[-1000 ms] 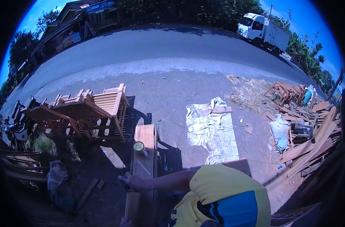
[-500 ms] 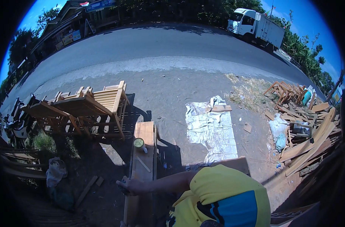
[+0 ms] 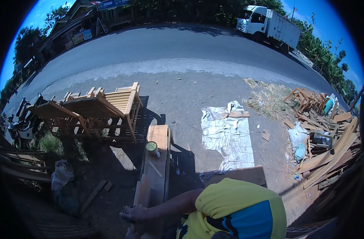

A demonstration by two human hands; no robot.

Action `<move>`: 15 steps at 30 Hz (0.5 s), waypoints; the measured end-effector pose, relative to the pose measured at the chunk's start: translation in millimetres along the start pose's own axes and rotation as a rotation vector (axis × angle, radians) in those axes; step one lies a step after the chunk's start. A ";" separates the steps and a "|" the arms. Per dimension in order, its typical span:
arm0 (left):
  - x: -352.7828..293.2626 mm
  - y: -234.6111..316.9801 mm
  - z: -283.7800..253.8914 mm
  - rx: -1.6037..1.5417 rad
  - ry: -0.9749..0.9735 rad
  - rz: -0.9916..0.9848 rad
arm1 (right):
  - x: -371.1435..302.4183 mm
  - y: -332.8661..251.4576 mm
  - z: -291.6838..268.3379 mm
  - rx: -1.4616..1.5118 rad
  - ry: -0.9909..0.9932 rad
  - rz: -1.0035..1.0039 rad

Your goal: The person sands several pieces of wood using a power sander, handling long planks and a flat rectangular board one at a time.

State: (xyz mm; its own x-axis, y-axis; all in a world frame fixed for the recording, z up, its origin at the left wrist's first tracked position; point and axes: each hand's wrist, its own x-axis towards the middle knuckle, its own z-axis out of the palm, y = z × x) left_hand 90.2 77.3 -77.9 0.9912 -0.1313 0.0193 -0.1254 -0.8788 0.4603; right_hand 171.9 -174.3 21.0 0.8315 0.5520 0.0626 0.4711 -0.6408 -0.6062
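A long wooden bench [image 3: 160, 183] runs away from me. Low on its left side, my right hand [image 3: 137, 214] is closed around a small dark hand tool [image 3: 127, 217], whose kind I cannot make out. My right arm reaches leftward from a yellow sleeve. Just below, at the lower edge, part of my left hand [image 3: 131, 234] shows; its fingers are mostly hidden. Beyond my right hand lies a narrow wooden board [image 3: 142, 192] on the bench. A thin pale strip [image 3: 155, 169] and an open greenish can [image 3: 151, 147] rest farther along the bench top.
Slatted wooden chairs [image 3: 122, 105] stand at the left. White cloth [image 3: 226, 137] lies on the ground, with a brown board [image 3: 245, 175] nearer me. A heap of scrap wood [image 3: 329, 155] fills the right side. Across the road is a white truck [image 3: 265, 26].
My right hand has moved back toward me and slightly left with the dark tool, uncovering the narrow board. More of my left hand shows. The view has shifted slightly.
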 end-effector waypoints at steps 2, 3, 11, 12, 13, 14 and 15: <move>-4.7 -3.8 5.1 0.036 0.012 -0.024 | -6.4 -3.7 4.7 -0.036 -0.012 -0.035; -8.9 -6.7 7.3 0.068 0.024 -0.043 | -6.5 -3.0 3.0 -0.024 -0.031 -0.003; -17.0 0.7 1.4 0.138 0.003 -0.102 | -18.7 100.6 -83.6 -0.091 0.104 0.280; -13.8 8.6 -2.9 0.107 0.012 -0.099 | -20.0 109.7 -91.0 -0.098 0.105 0.281; -10.5 16.0 -6.5 0.101 0.014 -0.096 | -22.7 119.4 -98.6 -0.039 0.165 0.306; -11.1 19.9 -11.7 0.149 -0.018 -0.125 | -21.0 119.0 -105.9 0.022 0.218 0.320; -13.0 21.3 -13.5 0.197 -0.052 -0.153 | -20.8 112.6 -106.7 0.011 0.206 0.329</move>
State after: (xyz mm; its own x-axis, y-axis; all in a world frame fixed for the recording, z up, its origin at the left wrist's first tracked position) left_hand 75.2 66.5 -56.4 0.9963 -0.0091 -0.0850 0.0145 -0.9620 0.2726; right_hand 239.1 -314.8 36.0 0.9799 0.1984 0.0209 0.1671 -0.7593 -0.6289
